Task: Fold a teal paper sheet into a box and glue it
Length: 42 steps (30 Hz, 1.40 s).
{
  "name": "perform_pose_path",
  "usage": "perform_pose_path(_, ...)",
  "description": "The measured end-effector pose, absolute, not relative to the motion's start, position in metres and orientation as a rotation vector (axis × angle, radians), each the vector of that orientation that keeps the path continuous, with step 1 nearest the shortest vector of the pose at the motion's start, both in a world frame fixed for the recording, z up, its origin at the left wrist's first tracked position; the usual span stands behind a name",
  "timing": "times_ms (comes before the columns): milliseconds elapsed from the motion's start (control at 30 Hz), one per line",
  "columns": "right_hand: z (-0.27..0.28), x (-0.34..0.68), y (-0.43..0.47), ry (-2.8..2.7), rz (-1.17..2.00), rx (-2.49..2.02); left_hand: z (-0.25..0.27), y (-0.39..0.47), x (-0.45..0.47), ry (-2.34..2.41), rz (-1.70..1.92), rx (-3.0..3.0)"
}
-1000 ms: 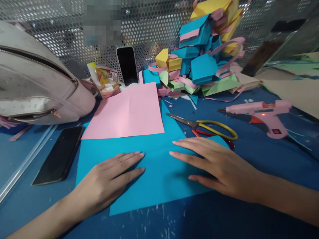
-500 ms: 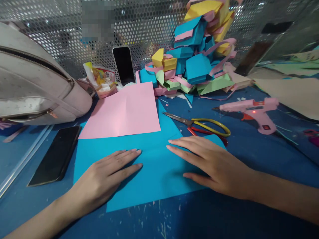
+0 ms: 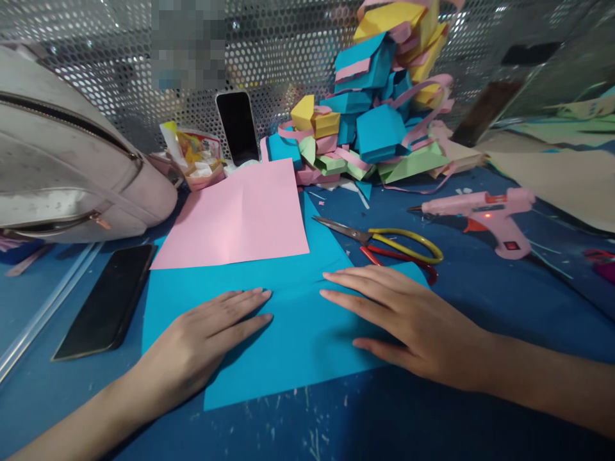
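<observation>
Blue paper (image 3: 288, 339) lies flat on the blue table in front of me. My left hand (image 3: 206, 339) rests on its left part, fingers stretched out. Over the right part lies my right hand (image 3: 398, 320), its fingers spread and touching or nearly touching the paper. Neither hand grips anything. A pink sheet (image 3: 240, 214) with a faint crease covers the far left of the blue paper. Beyond my right hand are scissors (image 3: 379, 240) with yellow and red handles, blades pointing left.
A pink glue gun (image 3: 485, 211) with a lit red light lies at right. Folded paper boxes (image 3: 379, 131) are heaped by the perforated metal panel (image 3: 288, 38). At left are a dark phone (image 3: 108, 301) and a pale backpack (image 3: 86, 160); another phone (image 3: 237, 128) stands behind.
Both hands stay on the blue paper in almost the same place. Only a very slight shift of the view shows.
</observation>
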State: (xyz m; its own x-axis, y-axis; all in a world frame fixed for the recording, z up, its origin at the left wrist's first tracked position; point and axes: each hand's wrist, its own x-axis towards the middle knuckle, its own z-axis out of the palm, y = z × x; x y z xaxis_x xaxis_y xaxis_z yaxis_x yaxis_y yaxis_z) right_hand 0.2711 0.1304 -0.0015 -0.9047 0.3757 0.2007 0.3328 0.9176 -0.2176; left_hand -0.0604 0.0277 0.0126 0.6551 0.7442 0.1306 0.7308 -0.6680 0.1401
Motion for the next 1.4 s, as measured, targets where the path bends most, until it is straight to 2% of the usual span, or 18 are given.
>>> perform_pose_path(1200, -0.001, 0.27, 0.13, -2.849, 0.239, -0.506, 0.015, 0.027, -0.06, 1.231, 0.252, 2.809)
perform_pose_path(1400, 0.0, 0.266, 0.13, -2.945, 0.162, -0.262, 0.023, 0.031, -0.052, 1.135, 0.038, 2.912)
